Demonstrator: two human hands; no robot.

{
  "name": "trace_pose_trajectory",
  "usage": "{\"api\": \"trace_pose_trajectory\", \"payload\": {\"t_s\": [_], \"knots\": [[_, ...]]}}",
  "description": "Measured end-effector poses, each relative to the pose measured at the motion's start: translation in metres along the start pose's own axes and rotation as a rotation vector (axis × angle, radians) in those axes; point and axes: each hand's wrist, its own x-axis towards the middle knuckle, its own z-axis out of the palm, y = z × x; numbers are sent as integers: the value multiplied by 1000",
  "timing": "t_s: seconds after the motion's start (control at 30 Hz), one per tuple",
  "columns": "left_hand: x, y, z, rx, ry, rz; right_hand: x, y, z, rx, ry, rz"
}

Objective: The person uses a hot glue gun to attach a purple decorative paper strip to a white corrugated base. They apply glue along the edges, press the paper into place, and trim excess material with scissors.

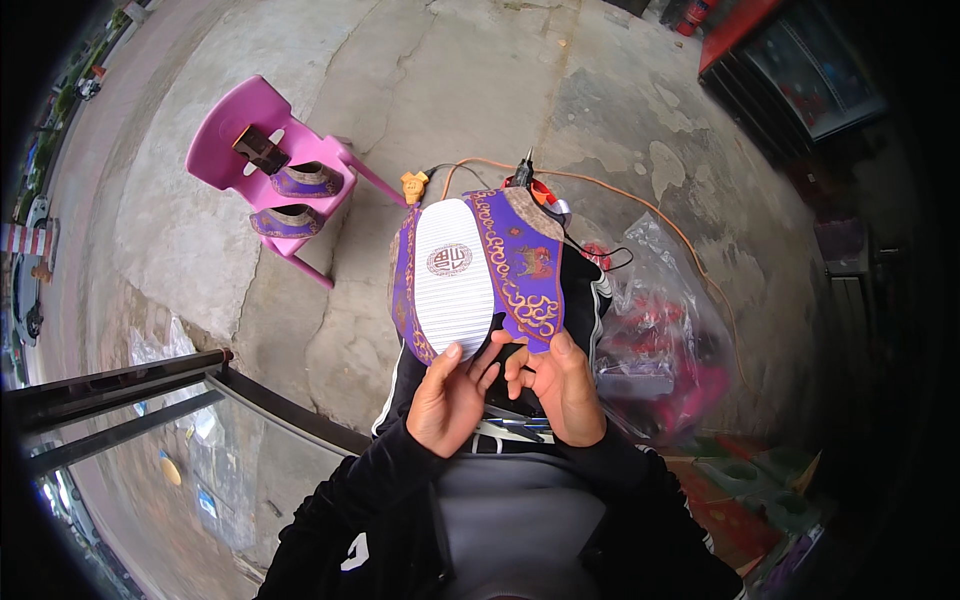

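Across my lap lies a white ribbed shoe sole (455, 280) with a round dark emblem. Around it is purple patterned shoe fabric (530, 262) with gold scrolls and a beige edge. My left hand (447, 398) pinches the near end of the sole, thumb on top and fingers beneath. My right hand (563, 392) grips the near tip of the fabric's right flap between thumb and fingers. Whether the fabric is joined to the sole cannot be made out. The fabric's underside is hidden.
A pink plastic chair (240, 115) at the left bears two purple shoes (305, 180) and a dark box (262, 150). Beyond my lap are a black pointed tool (523, 172), an orange cord (690, 240) and a yellow plug (414, 186). Clear plastic bags (665, 330) lie right.
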Motion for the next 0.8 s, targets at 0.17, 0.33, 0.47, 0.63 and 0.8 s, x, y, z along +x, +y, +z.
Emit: {"api": "trace_pose_trajectory", "payload": {"t_s": [0.17, 0.33, 0.47, 0.63, 0.8], "knots": [[-17, 8, -11, 25, -71, -189, 15, -14, 3, -28, 85, 41], [-65, 71, 10, 348, -426, -446, 16, 0, 16, -70, 61, 26], [-89, 64, 37, 1286, 27, 472, 9, 28, 37, -22, 17, 39], [-68, 58, 30, 1551, 299, 781, 10, 69, 57, -74, -153, -54], [-62, 65, 16, 1467, 431, 735, 10, 102, 54, -166, -314, -78]]}}
